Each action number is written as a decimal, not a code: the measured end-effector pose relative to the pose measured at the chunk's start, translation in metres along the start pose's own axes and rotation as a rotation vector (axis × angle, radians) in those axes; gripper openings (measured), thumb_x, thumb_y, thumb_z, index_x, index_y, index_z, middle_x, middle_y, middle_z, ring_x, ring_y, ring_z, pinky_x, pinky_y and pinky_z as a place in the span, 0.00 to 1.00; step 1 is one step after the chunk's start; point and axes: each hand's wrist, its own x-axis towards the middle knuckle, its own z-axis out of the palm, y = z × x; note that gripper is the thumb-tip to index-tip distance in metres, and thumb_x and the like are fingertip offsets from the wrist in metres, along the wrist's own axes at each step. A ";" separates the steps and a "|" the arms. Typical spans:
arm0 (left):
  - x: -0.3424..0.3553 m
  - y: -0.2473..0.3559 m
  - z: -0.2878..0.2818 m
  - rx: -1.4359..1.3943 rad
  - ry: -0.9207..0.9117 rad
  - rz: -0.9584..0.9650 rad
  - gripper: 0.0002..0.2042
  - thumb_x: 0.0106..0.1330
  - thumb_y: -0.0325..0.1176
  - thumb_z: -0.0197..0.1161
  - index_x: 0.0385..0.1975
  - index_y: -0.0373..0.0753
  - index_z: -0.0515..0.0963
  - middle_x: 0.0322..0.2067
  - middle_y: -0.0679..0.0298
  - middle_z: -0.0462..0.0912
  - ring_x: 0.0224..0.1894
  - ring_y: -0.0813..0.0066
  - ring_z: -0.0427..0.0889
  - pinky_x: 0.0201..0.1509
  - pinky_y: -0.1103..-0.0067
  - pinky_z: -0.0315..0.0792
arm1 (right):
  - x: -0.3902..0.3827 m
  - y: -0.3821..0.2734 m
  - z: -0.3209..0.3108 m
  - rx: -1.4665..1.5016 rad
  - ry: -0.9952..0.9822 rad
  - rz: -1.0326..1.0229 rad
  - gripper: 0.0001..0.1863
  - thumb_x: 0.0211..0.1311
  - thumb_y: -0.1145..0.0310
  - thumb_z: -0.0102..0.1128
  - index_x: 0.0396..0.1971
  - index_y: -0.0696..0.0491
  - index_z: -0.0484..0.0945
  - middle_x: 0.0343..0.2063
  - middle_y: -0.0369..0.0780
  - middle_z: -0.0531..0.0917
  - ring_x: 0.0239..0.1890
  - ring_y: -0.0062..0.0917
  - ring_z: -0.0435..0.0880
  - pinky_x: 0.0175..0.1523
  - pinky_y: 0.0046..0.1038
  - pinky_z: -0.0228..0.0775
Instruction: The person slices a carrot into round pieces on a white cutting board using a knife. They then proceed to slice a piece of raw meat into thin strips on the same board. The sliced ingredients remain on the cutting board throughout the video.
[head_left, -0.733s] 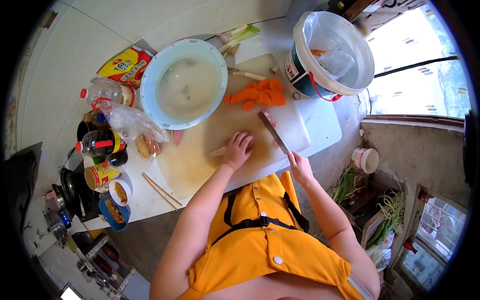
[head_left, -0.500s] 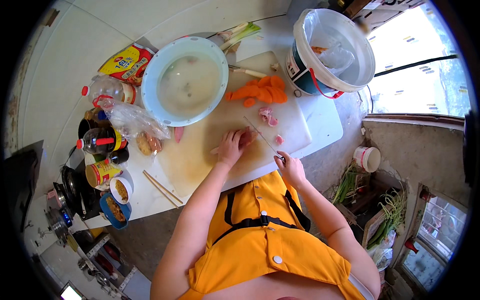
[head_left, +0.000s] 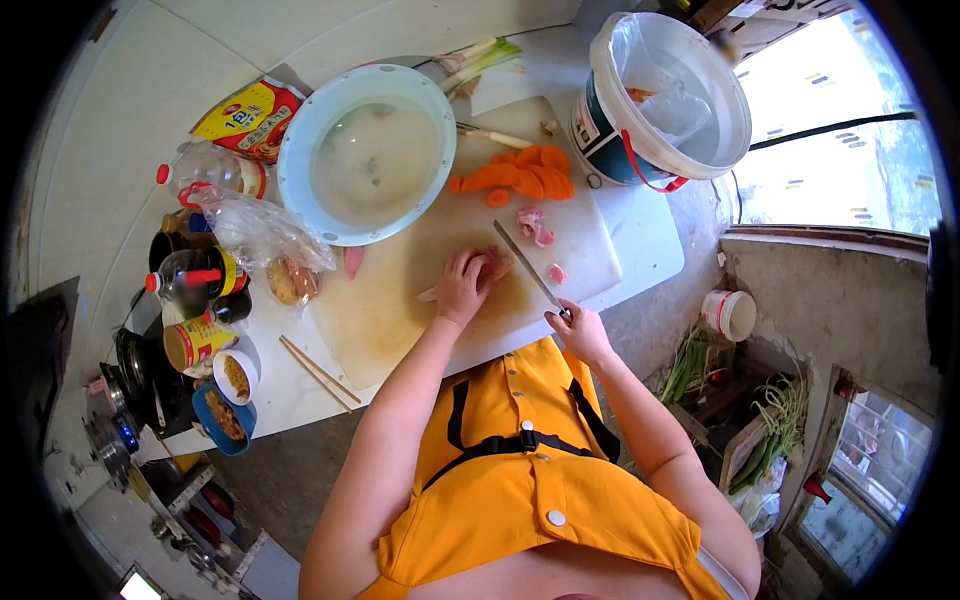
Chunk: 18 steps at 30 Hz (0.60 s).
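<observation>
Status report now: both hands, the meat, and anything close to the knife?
Left hand pressing meat on cutting board. Right hand gripping knife, blade at the meat. Cut pieces and carrot slices lie beyond.

Left hand (head_left: 462, 287) pressed flat on a pink piece of meat (head_left: 497, 264) on the pale cutting board (head_left: 400, 300). Right hand (head_left: 578, 332) grips a knife (head_left: 528, 272) by the handle, blade angled up-left, tip touching the meat just beside the left fingertips. Cut meat bits (head_left: 535, 226) lie just beyond the blade; sliced carrots (head_left: 520, 178) farther out. Big blue bowl (head_left: 365, 155) of cloudy liquid beyond the left hand. White bucket (head_left: 668, 95) beyond the right hand. Chopsticks (head_left: 318, 372) on the worktop (head_left: 640, 235) left of the left forearm; bottles (head_left: 190, 280) and jars farther left.
</observation>
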 end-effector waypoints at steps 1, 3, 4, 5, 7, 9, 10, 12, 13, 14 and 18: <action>-0.002 0.000 -0.002 0.000 -0.037 0.013 0.13 0.52 0.30 0.63 0.38 0.42 0.73 0.40 0.60 0.76 0.45 0.54 0.74 0.50 0.65 0.70 | -0.006 -0.011 -0.006 -0.009 -0.004 0.003 0.25 0.59 0.52 0.57 0.53 0.51 0.76 0.26 0.49 0.82 0.34 0.45 0.82 0.42 0.37 0.74; -0.002 0.001 -0.003 0.001 -0.030 0.079 0.12 0.52 0.30 0.63 0.37 0.42 0.73 0.42 0.59 0.76 0.46 0.54 0.74 0.50 0.65 0.70 | -0.009 -0.019 -0.006 -0.021 -0.007 -0.009 0.26 0.60 0.50 0.56 0.52 0.52 0.76 0.26 0.50 0.83 0.35 0.45 0.82 0.43 0.38 0.73; -0.002 0.002 -0.003 0.001 -0.026 0.113 0.12 0.51 0.30 0.63 0.36 0.42 0.74 0.43 0.59 0.76 0.46 0.54 0.74 0.51 0.66 0.70 | -0.010 -0.019 -0.004 -0.024 -0.005 -0.025 0.26 0.61 0.50 0.55 0.52 0.52 0.76 0.27 0.50 0.83 0.35 0.45 0.82 0.44 0.38 0.73; -0.003 0.000 0.000 0.013 -0.014 0.085 0.12 0.51 0.30 0.63 0.36 0.41 0.74 0.43 0.59 0.76 0.47 0.55 0.74 0.51 0.66 0.71 | -0.011 -0.020 -0.002 -0.027 -0.004 -0.041 0.26 0.61 0.49 0.54 0.52 0.52 0.76 0.27 0.50 0.83 0.36 0.45 0.82 0.44 0.38 0.73; -0.005 -0.004 0.005 0.040 0.012 0.027 0.12 0.51 0.30 0.63 0.36 0.41 0.74 0.45 0.59 0.75 0.47 0.55 0.74 0.51 0.66 0.71 | -0.011 -0.023 0.003 -0.045 -0.001 -0.029 0.25 0.62 0.49 0.53 0.52 0.52 0.76 0.29 0.51 0.83 0.36 0.46 0.82 0.45 0.39 0.73; -0.009 -0.002 0.008 0.136 0.008 -0.052 0.12 0.51 0.29 0.63 0.37 0.41 0.74 0.45 0.59 0.75 0.47 0.55 0.74 0.51 0.66 0.71 | -0.010 -0.019 0.008 -0.088 0.009 -0.009 0.24 0.63 0.49 0.51 0.51 0.50 0.77 0.30 0.51 0.83 0.38 0.46 0.82 0.46 0.39 0.73; -0.009 0.001 0.009 0.184 0.006 -0.091 0.12 0.51 0.29 0.63 0.37 0.41 0.75 0.45 0.60 0.75 0.47 0.56 0.74 0.51 0.66 0.71 | -0.009 -0.013 0.011 -0.089 0.039 0.001 0.24 0.63 0.49 0.51 0.51 0.50 0.77 0.30 0.51 0.83 0.37 0.46 0.82 0.46 0.39 0.73; -0.006 0.006 0.006 0.132 0.024 -0.079 0.12 0.52 0.29 0.62 0.37 0.42 0.75 0.46 0.61 0.75 0.47 0.57 0.74 0.52 0.66 0.71 | -0.010 -0.006 0.013 -0.089 0.099 0.021 0.24 0.64 0.49 0.51 0.51 0.50 0.77 0.30 0.50 0.83 0.37 0.45 0.82 0.46 0.39 0.73; -0.003 0.010 0.002 0.106 0.033 -0.073 0.12 0.52 0.29 0.62 0.37 0.42 0.76 0.46 0.61 0.75 0.47 0.57 0.74 0.52 0.66 0.71 | -0.010 -0.006 0.010 -0.084 0.094 0.047 0.23 0.64 0.50 0.50 0.51 0.49 0.77 0.30 0.50 0.83 0.37 0.45 0.82 0.46 0.39 0.73; 0.000 0.013 -0.002 0.123 0.027 -0.010 0.12 0.52 0.29 0.62 0.37 0.43 0.76 0.46 0.62 0.75 0.47 0.58 0.75 0.52 0.66 0.71 | -0.011 -0.006 0.006 -0.079 0.089 0.075 0.23 0.64 0.50 0.50 0.51 0.49 0.77 0.30 0.50 0.83 0.37 0.45 0.82 0.46 0.39 0.73; 0.008 0.013 -0.003 0.110 0.006 0.224 0.13 0.52 0.31 0.63 0.39 0.46 0.78 0.45 0.66 0.78 0.48 0.62 0.76 0.52 0.66 0.70 | -0.021 -0.024 -0.008 -0.076 0.075 0.020 0.23 0.64 0.50 0.50 0.51 0.50 0.77 0.30 0.49 0.84 0.37 0.44 0.83 0.45 0.39 0.74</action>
